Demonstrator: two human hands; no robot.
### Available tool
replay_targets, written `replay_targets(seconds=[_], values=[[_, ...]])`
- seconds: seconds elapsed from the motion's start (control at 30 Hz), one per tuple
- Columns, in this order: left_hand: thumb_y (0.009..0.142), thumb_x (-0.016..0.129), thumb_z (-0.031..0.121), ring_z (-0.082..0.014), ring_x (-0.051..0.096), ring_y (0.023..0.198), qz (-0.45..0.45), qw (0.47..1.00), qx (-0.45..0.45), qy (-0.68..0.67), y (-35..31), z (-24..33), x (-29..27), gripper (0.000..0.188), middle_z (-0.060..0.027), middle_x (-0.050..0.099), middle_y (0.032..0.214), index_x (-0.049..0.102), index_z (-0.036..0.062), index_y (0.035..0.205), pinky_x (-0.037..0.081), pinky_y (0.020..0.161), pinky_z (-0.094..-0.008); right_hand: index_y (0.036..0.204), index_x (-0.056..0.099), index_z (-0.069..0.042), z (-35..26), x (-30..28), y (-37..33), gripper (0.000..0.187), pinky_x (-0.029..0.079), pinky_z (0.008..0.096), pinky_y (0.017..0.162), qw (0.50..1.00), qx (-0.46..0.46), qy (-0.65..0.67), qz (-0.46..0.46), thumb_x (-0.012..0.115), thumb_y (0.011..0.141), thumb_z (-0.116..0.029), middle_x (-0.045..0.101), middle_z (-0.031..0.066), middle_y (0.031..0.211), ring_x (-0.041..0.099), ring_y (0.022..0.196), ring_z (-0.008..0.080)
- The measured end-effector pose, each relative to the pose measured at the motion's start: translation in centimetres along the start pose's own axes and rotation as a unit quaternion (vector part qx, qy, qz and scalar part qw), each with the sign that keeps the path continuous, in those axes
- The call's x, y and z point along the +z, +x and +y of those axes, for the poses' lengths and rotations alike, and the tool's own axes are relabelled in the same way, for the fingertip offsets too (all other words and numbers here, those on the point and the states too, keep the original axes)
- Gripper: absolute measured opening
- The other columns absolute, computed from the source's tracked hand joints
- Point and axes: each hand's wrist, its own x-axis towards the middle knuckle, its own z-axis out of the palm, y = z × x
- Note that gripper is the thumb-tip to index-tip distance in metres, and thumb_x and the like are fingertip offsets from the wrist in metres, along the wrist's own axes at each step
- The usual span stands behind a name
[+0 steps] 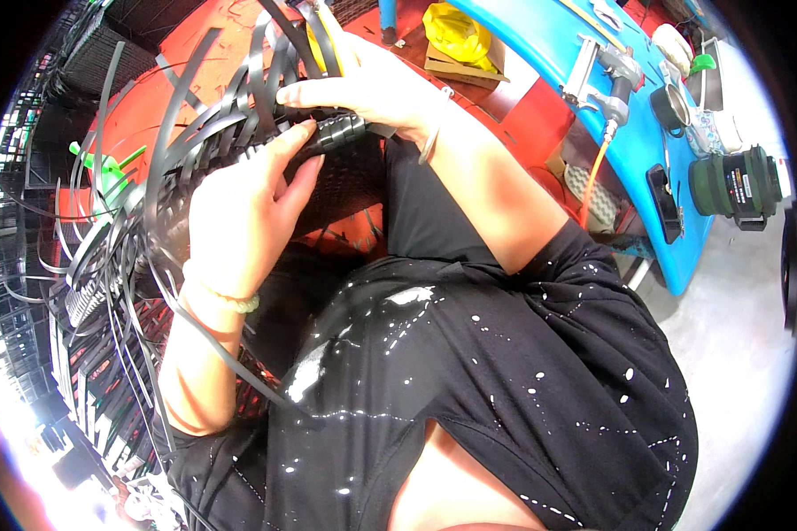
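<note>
In front of me is a woven piece [339, 133] of flat black plastic strips, its bound rim glossy and its loose strips [186, 97] fanning up and left. My left hand [248, 199] is at the near side of this rim, index fingertip pressed to the strips and thumb bent beside it; its other fingers are mostly hidden. Just beyond, my right hand [381, 84] curls round a yellow-handled tool [326, 40], whose working end I cannot make out. The right thumb reaches left across the strips, above the rim.
A blue table [540, 44] on the right bears an air stapler [607, 84] with an orange hose [593, 177], a dark green cylinder [733, 188] and a black tray [664, 203]. A yellow bag [456, 35] sits on cardboard. Piled strips [106, 354] lie left, near a green plastic item [111, 173].
</note>
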Motion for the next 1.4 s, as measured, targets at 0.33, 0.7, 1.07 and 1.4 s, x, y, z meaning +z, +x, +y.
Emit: replay_targets(seconds=[0.33,0.7,1.07,1.4], values=[[0.088,0.068,0.026,-0.0263,0.065,0.058,-0.004,0.997,0.01,0.078,-0.4,-0.1,1.2,0.037,-0.0094,0.066,0.068,0.063,0.0152,0.123,0.051,0.055,-0.0346,0.109,0.062,0.001,1.1,-0.5,0.8,0.063,0.049,0.0278,0.082,1.0,-0.027,0.0,0.011,0.088,0.066,-0.037,0.065,0.0068,0.1,0.061,0.091,0.0138],[0.089,0.067,0.026,-0.0273,0.064,0.055,-0.01,0.992,0.029,0.124,-0.3,0.7,2.0,0.044,-0.0089,0.064,0.063,0.056,0.0123,0.13,0.051,0.051,-0.0355,0.109,0.065,-0.001,-1.2,0.5,-0.6,0.037,0.05,0.0267,0.083,0.997,-0.027,0.067,-0.029,0.079,0.078,-0.015,0.07,0.0049,0.097,0.064,0.088,0.0122],[0.063,0.086,0.019,-0.0362,0.054,0.117,0.232,0.963,0.135,-0.001,1.7,-3.3,-1.9,0.072,-0.0144,0.057,0.124,0.056,0.0091,0.127,0.044,0.1,-0.0441,0.115,0.066,-0.004,-2.2,0.3,-0.9,0.033,0.047,0.0285,0.091,0.997,-0.046,0.043,-0.046,0.073,0.084,-0.014,0.069,0.0031,0.106,0.063,0.098,0.0123],[0.091,0.066,0.034,-0.0369,0.066,0.09,-0.113,0.977,0.161,-0.076,5.9,-6.6,-1.7,0.039,-0.0195,0.068,0.094,0.062,0.0048,0.116,0.051,0.078,-0.042,0.118,0.063,-0.006,-1.8,-0.7,-2.0,0.033,0.048,0.0278,0.087,0.995,0.026,0.084,-0.047,0.067,0.092,-0.026,0.067,0.0027,0.103,0.063,0.095,0.0115]])
